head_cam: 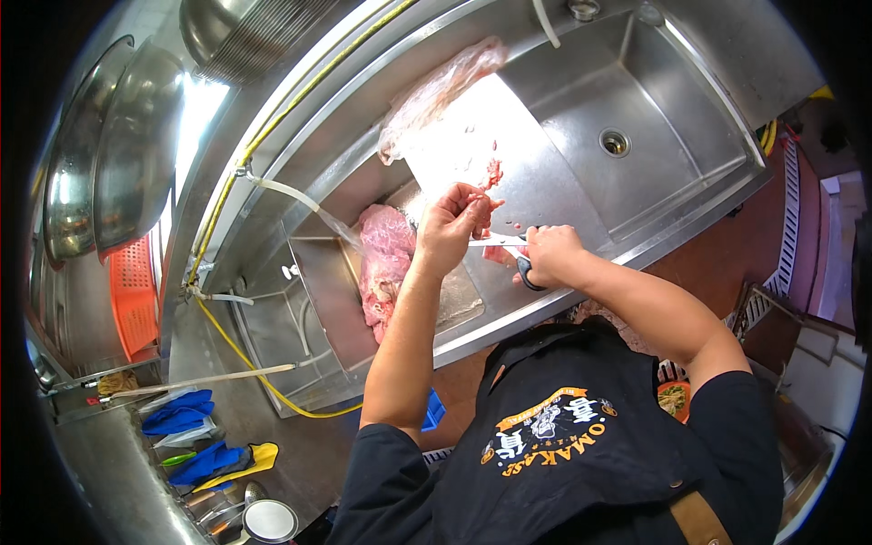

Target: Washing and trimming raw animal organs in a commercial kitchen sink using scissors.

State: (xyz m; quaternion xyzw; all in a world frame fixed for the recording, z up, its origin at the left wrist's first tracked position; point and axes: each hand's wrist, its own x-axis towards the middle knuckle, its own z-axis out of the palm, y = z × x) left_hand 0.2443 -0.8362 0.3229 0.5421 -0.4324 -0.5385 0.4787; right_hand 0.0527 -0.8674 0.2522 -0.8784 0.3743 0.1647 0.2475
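Observation:
My left hand [453,221] pinches a small piece of raw red meat [492,176] above a white cutting board [470,136] that lies across the steel sink. My right hand [555,255] grips a pair of scissors [523,262] with dark handles; the blades point left, just below the meat. Partly hidden between the scissors and the board's near edge is another piece of raw meat [499,255]. Large pink raw meat pieces [387,255] lie in the sink to the left, beside my left forearm. A clear plastic bag [443,95] rests along the board's far edge.
A sink basin with a drain [615,142] is at the right. A pale hose [286,194] gives water at the left. Large metal bowls [139,146], an orange plastic basket [134,296], blue gloves [180,412] and a yellow hose [293,102] are around the sink.

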